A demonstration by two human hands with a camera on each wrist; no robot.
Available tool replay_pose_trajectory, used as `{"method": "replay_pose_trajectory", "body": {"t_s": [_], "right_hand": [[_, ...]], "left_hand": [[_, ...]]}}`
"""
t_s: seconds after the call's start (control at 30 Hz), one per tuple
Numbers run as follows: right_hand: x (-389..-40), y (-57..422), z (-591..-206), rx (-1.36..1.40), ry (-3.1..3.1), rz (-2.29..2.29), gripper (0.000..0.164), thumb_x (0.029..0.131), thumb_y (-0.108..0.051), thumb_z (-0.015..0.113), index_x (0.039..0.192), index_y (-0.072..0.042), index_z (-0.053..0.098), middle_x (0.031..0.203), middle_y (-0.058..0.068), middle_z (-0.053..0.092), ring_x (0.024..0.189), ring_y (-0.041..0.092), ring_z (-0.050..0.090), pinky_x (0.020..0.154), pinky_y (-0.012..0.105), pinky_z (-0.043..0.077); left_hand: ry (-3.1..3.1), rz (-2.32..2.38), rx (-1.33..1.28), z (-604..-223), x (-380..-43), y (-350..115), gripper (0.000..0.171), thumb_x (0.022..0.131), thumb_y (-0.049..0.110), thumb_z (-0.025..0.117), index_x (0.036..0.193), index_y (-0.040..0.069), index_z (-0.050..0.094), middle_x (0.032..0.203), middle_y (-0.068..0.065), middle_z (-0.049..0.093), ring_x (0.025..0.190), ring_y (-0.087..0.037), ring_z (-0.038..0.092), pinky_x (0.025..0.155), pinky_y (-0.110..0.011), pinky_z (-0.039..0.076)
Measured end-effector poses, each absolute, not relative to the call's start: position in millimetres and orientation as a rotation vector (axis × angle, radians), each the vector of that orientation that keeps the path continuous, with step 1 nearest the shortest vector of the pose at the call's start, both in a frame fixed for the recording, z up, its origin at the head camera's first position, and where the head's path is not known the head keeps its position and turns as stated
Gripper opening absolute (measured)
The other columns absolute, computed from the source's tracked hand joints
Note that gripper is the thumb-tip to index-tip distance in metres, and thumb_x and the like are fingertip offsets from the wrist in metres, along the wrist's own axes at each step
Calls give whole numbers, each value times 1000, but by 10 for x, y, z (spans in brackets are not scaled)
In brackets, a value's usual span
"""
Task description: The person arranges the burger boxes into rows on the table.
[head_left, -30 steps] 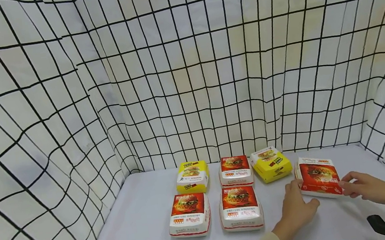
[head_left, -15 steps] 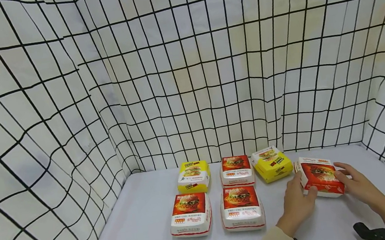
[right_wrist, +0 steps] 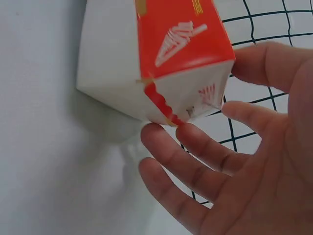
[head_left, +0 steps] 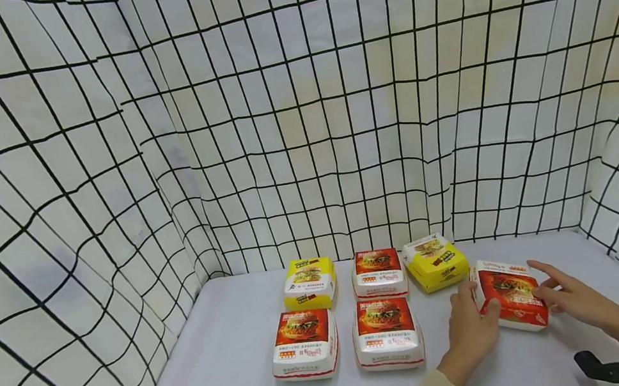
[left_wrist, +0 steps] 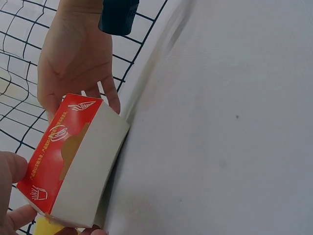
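Note:
A red and white burger box (head_left: pixel 509 291) with a burger picture on its lid lies between my two hands at the table's right side, turned slightly askew. My left hand (head_left: pixel 467 325) grips its left end, with the thumb on the red front part in the left wrist view. My right hand (head_left: pixel 577 298) holds the opposite end. In the right wrist view, its thumb (right_wrist: pixel 259 63) touches an upper corner and fingertips touch the lower edge. The box's red front panel (left_wrist: pixel 63 139) has a brown rounded tab. Whether its base touches the table is hard to tell.
Left of the hands stand two rows of burger boxes. At the back are a yellow box (head_left: pixel 309 283), a red and white box (head_left: pixel 379 273) and a tilted yellow box (head_left: pixel 436 261). Two red and white boxes (head_left: pixel 387 335) are in front. Black netting (head_left: pixel 301 123) encloses the white table.
My right hand has shifted from the box's lower right corner up along its right side. My left thumb has come onto the box, which has moved slightly left and nearer.

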State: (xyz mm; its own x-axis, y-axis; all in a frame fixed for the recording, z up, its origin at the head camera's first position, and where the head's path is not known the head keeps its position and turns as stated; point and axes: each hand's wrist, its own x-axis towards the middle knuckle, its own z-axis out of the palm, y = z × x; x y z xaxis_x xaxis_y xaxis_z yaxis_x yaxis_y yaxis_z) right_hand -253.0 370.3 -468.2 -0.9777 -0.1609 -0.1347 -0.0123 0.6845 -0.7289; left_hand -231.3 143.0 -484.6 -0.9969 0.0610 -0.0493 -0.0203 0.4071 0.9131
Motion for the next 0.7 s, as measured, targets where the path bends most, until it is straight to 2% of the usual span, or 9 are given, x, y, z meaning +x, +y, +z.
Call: {"method": "replay_pose_trajectory", "body": {"t_s": [0.23, 0.53, 0.7], "right_hand": [[-2531, 3673, -4661, -164, 2675, -1159, 73, 106, -34, 51, 160, -2, 15, 123, 27, 54, 101, 26, 60, 78, 35, 55], [-2525, 3675, -4693, -185, 2686, -1176, 71, 104, -35, 54, 157, -2, 20, 140, 40, 30, 109, 35, 56, 81, 40, 58], [-2536, 3677, -4695, -174, 2681, -1174, 70, 104, -37, 55, 156, -1, 24, 145, 42, 32, 110, 33, 60, 83, 45, 59]], "left_hand": [[2603, 1616, 79, -4866, -2286, 1366, 40, 95, 38, 71, 129, 29, 53, 114, 4, 56, 104, -13, 61, 95, -40, 54], [2634, 1558, 109, -4868, -2258, 1294, 40, 95, 38, 71, 129, 28, 54, 110, 5, 55, 96, -9, 58, 87, -35, 53], [2648, 1531, 125, -4863, -2244, 1270, 39, 95, 37, 71, 129, 28, 55, 109, 4, 54, 94, -8, 56, 85, -33, 52]]}}
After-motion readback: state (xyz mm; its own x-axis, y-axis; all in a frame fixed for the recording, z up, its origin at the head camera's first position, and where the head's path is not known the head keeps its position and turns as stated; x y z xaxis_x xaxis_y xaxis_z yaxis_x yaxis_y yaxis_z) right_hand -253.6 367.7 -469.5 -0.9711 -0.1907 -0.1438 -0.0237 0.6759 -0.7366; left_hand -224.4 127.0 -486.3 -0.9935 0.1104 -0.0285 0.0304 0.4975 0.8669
